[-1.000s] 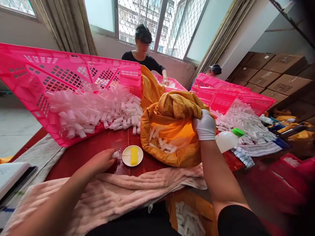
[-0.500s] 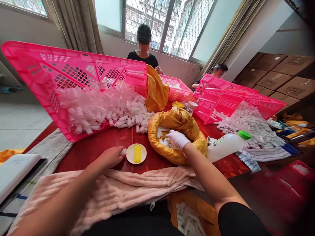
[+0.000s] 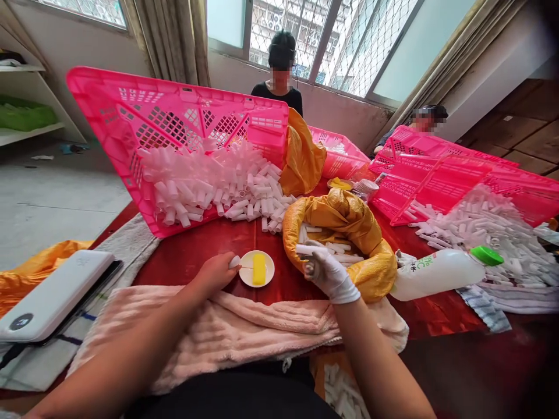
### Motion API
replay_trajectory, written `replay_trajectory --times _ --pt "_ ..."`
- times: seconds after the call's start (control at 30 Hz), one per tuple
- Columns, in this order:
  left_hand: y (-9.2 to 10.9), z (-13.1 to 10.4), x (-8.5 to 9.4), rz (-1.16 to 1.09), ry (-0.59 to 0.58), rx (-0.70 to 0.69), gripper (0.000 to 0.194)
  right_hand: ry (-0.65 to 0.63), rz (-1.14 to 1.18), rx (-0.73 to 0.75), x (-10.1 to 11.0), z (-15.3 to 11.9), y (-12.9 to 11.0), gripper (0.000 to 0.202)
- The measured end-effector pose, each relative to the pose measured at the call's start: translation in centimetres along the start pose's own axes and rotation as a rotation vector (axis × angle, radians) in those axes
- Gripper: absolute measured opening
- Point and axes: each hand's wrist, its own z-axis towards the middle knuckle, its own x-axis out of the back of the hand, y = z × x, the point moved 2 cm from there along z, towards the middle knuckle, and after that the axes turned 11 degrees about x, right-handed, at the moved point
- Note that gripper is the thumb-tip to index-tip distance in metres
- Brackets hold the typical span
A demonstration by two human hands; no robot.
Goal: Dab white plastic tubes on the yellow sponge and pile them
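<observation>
White and slim, the tube [image 3: 309,249] is pinched in my right hand [image 3: 329,276], fingers partly curled, by the near rim of the orange bag [image 3: 376,269]; left of it, my left hand [image 3: 218,271], nearly closed, grips a thin pick [image 3: 247,267].

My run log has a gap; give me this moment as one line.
left hand: holds thin stick at yellow block on plate | right hand: gloved, holds white tube by orange bag | rest: bottle lying beside bag

Two hands [image 3: 218,272] [image 3: 329,276]; one held tube [image 3: 309,249]; one bottle [image 3: 441,272]; one power bank [image 3: 56,295]; two other people [image 3: 279,90] [image 3: 425,118].
</observation>
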Motion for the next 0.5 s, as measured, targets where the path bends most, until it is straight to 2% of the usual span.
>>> replay_trajectory --times 0.1,0.23,0.33,0.43,0.5 --pt "-0.1 -0.2 0.2 0.007 0.041 -0.023 0.022 0.067 0.069 -0.109 -1.8 -0.8 3.3 0.051" --pt "-0.1 -0.5 0.3 -0.017 0.087 -0.046 0.022 0.071 -0.246 -0.05 -3.0 -1.0 6.1 0.046" --pt "0.0 -0.7 0.6 -0.021 0.155 -0.059 0.019 0.02 -0.451 -0.064 -2.9 -1.0 6.8 0.041" --pt "-0.1 -0.8 0.9 0.005 0.267 -0.092 0.015 -0.044 -0.48 -0.067 -2.6 -1.0 6.8 0.039" --pt "-0.1 -0.9 0.9 0.033 0.332 -0.148 0.016 -0.037 -0.479 -0.042 -2.4 -0.8 6.9 0.041"
